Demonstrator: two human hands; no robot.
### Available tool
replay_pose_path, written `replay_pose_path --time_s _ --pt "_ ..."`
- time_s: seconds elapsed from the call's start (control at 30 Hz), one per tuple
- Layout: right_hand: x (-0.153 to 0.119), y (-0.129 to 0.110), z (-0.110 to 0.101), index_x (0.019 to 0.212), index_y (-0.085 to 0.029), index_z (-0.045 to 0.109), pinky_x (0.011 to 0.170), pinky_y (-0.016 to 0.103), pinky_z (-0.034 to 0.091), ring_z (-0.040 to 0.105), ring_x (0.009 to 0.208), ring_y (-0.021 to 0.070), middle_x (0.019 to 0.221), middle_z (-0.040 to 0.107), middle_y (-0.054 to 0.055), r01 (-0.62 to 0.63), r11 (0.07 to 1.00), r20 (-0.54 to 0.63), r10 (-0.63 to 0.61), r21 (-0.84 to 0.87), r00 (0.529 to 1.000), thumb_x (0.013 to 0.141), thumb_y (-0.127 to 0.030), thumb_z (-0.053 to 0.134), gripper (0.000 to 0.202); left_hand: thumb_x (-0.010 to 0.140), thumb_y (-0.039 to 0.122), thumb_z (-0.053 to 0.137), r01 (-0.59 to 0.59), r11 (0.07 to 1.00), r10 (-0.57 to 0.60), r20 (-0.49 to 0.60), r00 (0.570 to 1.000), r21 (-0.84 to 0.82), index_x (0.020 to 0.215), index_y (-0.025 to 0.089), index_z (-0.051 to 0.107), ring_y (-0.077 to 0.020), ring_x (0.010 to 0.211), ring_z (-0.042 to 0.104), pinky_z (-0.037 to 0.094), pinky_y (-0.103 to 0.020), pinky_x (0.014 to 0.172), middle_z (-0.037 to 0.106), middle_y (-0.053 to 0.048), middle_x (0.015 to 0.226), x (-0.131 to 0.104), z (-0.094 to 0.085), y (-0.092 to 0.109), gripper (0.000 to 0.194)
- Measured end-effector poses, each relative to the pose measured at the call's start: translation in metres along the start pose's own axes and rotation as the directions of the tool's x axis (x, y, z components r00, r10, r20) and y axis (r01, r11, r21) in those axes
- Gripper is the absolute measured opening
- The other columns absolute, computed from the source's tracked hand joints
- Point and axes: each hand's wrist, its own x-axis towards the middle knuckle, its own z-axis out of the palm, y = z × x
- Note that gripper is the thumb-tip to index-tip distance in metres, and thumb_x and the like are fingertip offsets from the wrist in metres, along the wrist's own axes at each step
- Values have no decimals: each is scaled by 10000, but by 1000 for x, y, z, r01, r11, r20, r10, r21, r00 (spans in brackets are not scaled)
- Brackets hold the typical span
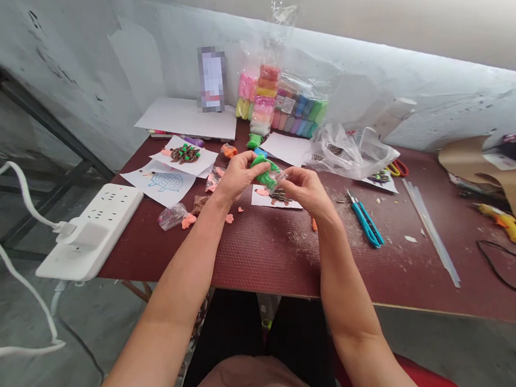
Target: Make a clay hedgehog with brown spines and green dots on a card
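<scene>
Green clay (pixel 263 172) in a clear plastic wrapper is held up between my two hands over the middle of the table. The fingers of my left hand (pixel 241 177) are closed on the clay's left side. My right hand (pixel 303 190) pinches the right end of the clear wrapper (pixel 277 181). Below them lies a white card (pixel 259 203) with pink clay and dark seed-like pieces on it, partly hidden by the hands. Another green clay pack (pixel 254 141) sits just behind.
Left stand a white power strip (pixel 107 222), a hedgehog drawing (pixel 160 184) and a decorated card (pixel 186 153). Behind are clay packs (pixel 296 109) and a plastic bag (pixel 349 152). Rightward lie a teal cutter (pixel 366 223), glue sticks (pixel 430 232) and a yellow glue gun (pixel 507 223).
</scene>
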Motion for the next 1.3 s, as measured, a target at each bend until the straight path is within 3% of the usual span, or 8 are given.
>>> replay_pose_path --time_s 0.2,0.33,0.5,0.77,1.03,1.13,1.2,1.3 --pt "3 7 5 813 -213 614 410 230 397 553 470 101 652 622 -21 34 999 -153 -35 -11 988 800 -615 777 434 692 375 958 16 1000 -17 78 997 15 836 134 674 -122 697 678 604 -268 672 715 -12 789 -5 2 5 399" --pt "6 13 4 771 -224 629 499 253 443 538 569 110 698 593 -27 125 971 -363 -193 -202 911 767 -494 857 354 738 444 930 35 999 -34 39 999 -8 820 125 709 -135 706 699 622 -290 710 743 -37 778 -4 4 5 397" --pt "9 18 6 798 -235 774 673 287 530 602 830 146 987 648 37 257 896 -352 -386 -362 853 828 -428 848 209 748 378 926 26 998 -27 -20 999 -56 850 118 736 -110 659 681 603 -255 682 751 -27 777 -2 4 3 338" --pt "8 23 15 1006 -271 840 668 320 618 637 794 135 1249 660 77 203 956 -356 -269 -212 895 876 -411 782 200 796 377 911 69 996 -69 14 998 -49 812 128 656 -102 656 669 615 -278 741 679 17 706 -2 6 2 356" --pt "7 18 19 901 -197 785 455 235 528 675 716 155 1125 748 103 96 995 -285 -88 16 954 774 -449 769 283 798 316 910 31 998 -31 -2 1000 -46 726 142 606 -87 613 611 544 -236 671 608 40 650 0 8 -2 357" --pt "7 19 18 939 -183 777 433 233 511 678 641 143 1089 761 104 65 997 -275 -51 42 960 771 -377 718 264 829 213 834 60 997 -58 48 997 -45 820 127 674 -103 670 645 551 -244 712 678 5 742 0 8 -3 182" --pt "7 22 17 985 -184 789 447 231 517 680 658 131 1215 738 121 87 996 -306 -82 3 949 774 -333 682 280 845 127 745 88 995 -85 74 994 -39 945 121 704 -112 725 667 562 -253 746 720 -19 846 -1 8 -4 108" --pt "9 27 17 1052 -206 811 494 220 539 671 740 114 1405 656 130 126 987 -327 -153 -103 932 796 -323 661 320 824 12 629 91 996 -89 95 992 -14 1092 126 697 -109 802 677 549 -235 769 733 -36 976 0 6 -6 299"
